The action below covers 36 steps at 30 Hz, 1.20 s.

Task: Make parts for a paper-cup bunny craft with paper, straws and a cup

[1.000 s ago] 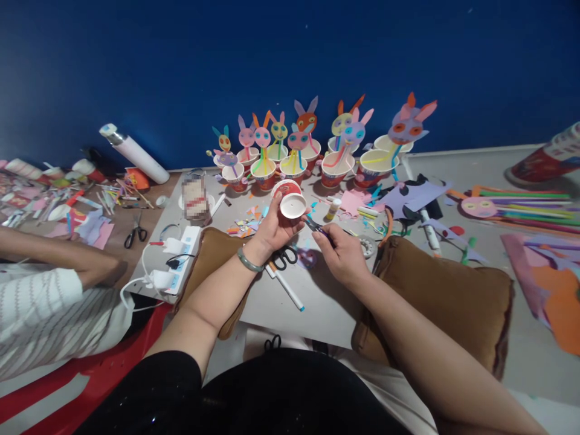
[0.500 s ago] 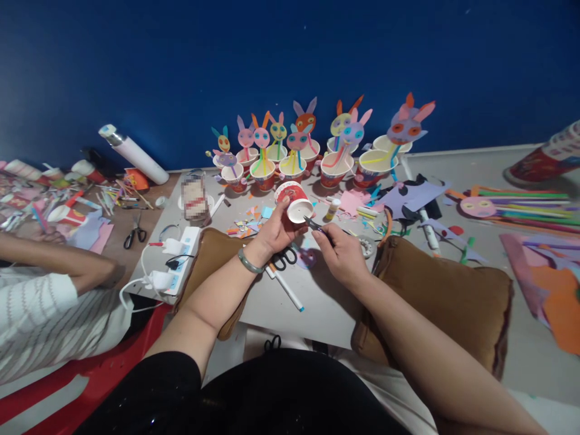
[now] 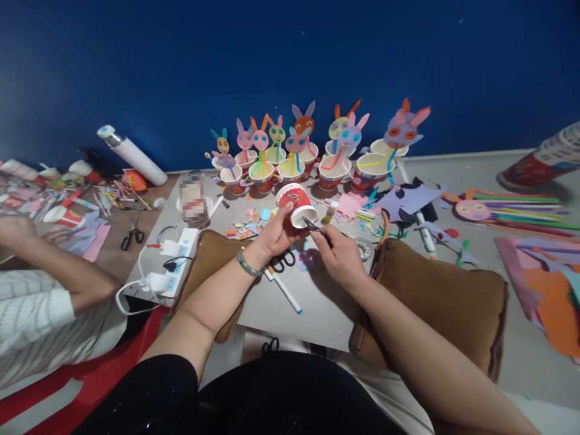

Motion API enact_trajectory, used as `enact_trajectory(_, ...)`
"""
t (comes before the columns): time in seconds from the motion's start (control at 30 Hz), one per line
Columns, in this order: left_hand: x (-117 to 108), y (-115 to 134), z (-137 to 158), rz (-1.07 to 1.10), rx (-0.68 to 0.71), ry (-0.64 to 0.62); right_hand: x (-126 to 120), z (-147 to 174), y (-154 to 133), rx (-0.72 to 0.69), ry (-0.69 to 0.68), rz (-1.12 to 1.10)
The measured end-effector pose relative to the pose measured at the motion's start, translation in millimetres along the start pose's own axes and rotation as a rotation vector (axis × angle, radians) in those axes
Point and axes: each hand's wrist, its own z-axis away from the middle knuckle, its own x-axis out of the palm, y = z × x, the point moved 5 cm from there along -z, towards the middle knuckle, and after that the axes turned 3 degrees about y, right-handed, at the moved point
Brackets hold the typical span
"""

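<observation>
My left hand (image 3: 278, 234) is wrapped around a red-and-white paper cup (image 3: 293, 198), tilted with its white base facing me. In my right hand (image 3: 341, 252) is a dark pointed tool (image 3: 313, 226), its tip against or in the cup's base. My fingers cover most of the tool, so its kind is unclear. Under my left hand lie black-handled scissors (image 3: 284, 261) and a white marker (image 3: 289, 294). A purple paper face (image 3: 303, 260) rests on the table between my hands.
Several paper cups with rabbit faces (image 3: 334, 169) stand along the blue wall. Brown cushions (image 3: 444, 302) flank my arms. A white power strip (image 3: 183, 260) sits at left. A glue stick (image 3: 330, 211) and paper scraps lie beyond my hands. A co-worker's arm (image 3: 67, 263) is far left.
The cup has tipped slightly, its base turning a little downward and right, while the tool stays at it. The co-worker's arm at far left has risen.
</observation>
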Motion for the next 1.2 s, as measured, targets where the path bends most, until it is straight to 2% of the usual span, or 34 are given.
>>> enact_trajectory(0.33, 1, 0, 0, 0.049, 0.034, 0.000, -2, 0, -2, 0.027, -0.013, -0.095)
enact_trajectory(0.6, 0, 1, 1, -0.055, 0.192, 0.051, -1, -2, 0, 0.067, -0.037, -0.172)
enact_trajectory(0.73, -1, 1, 0, -0.116, 0.265, 0.029, -2, -1, 1, 0.070, -0.032, -0.113)
enact_trajectory(0.93, 1, -2, 1, -0.172, 0.298, 0.006, -4, 3, 5, 0.072, 0.011, 0.170)
enact_trajectory(1.0, 2, -2, 3, -0.177, 0.305, 0.010, -4, 2, 5, 0.084, 0.017, 0.174)
enact_trajectory(1.1, 3, -2, 4, -0.177, 0.316, 0.009, -1, -1, 6, 0.132, -0.029, -0.091)
enact_trajectory(1.2, 5, -2, 4, -0.189, 0.331, -0.013, 9, -1, 9, 0.341, -0.201, -0.556)
